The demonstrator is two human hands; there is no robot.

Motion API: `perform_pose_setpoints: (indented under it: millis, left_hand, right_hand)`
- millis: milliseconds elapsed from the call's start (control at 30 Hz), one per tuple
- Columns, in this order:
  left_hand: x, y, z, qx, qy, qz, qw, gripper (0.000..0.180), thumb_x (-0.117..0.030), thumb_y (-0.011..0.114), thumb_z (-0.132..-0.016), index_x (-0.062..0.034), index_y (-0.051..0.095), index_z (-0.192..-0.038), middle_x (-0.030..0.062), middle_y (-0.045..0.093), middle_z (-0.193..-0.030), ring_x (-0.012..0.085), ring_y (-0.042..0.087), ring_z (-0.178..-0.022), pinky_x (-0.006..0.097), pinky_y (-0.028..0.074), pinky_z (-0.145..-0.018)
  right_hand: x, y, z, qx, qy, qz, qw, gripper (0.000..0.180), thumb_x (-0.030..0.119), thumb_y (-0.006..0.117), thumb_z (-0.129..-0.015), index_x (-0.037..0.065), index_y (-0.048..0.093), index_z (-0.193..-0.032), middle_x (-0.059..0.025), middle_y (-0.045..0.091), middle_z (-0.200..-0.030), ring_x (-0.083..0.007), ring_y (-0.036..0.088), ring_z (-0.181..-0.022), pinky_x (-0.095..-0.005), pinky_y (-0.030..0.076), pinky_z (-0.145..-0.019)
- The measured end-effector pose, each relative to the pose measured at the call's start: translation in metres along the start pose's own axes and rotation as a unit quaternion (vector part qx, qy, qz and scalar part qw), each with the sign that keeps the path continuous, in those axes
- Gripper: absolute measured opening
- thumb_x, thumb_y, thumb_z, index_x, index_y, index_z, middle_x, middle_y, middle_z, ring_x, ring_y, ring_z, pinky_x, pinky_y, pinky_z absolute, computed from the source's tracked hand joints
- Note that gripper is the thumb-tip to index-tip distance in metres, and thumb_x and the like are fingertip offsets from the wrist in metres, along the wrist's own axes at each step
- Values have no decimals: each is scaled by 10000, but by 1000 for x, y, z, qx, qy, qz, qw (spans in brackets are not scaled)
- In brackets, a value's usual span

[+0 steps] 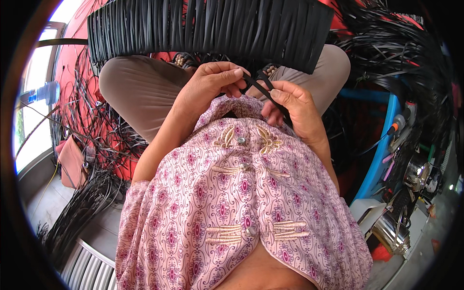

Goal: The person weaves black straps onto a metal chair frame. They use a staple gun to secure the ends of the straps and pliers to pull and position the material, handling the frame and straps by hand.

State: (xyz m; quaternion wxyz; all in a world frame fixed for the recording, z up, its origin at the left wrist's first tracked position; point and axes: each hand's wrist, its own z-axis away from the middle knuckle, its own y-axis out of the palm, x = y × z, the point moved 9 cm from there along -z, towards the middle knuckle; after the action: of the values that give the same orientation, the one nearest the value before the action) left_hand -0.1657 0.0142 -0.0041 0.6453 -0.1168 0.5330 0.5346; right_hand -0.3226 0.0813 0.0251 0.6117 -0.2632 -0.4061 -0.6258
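Observation:
A flat black strip (pixel 259 86) runs between my two hands, just above my lap. My left hand (pixel 216 83) pinches its left end between thumb and forefinger, the other fingers curled under. On the other side, my right hand (pixel 293 104) grips the strip between thumb and forefinger, where a second length bends up in a loop. Beyond my hands, a wide panel wrapped in black strips (pixel 208 30) lies across my knees. What lies under the panel and inside my curled fingers is hidden.
Loose black strips are heaped at the far right (pixel 391 38) and bundled at the left (pixel 89 208). To the right stand a blue-rimmed tub (pixel 379 145) and shiny metal pots (pixel 392 232). A pink pouch (pixel 72 162) sits left, near a slatted grey surface (pixel 89 268).

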Motion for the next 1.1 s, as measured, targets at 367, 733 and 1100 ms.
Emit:
perform_pose_setpoints:
  millis: [367,733,1100]
  left_hand:
    - [26,-5,-5,12,-35,109,993,209,-176,586,-987,-19,672,-1095,43,672,-877,78,609,-695,217,522,-665]
    - [7,1,-1,-27,22,16,999,238,-127,559,-994,23,650,-1154,70,670,-886,122,662,-779,238,545,-733]
    - [-7,14,3,2,71,42,997,305,-251,527,-1024,0,653,-1143,69,707,-878,116,685,-839,257,539,-792]
  right_hand:
    - [-9,2,-5,-45,25,19,998,238,225,554,-977,13,625,-1060,-84,696,-789,-107,641,-609,-215,465,-550]
    - [14,1,-10,-127,-128,113,977,165,130,674,-918,-32,705,-926,3,676,-771,-44,575,-724,-223,470,-650]
    - [24,5,-9,-153,-211,212,942,133,95,721,-856,-13,718,-935,-98,709,-738,-123,662,-667,-271,500,-608]
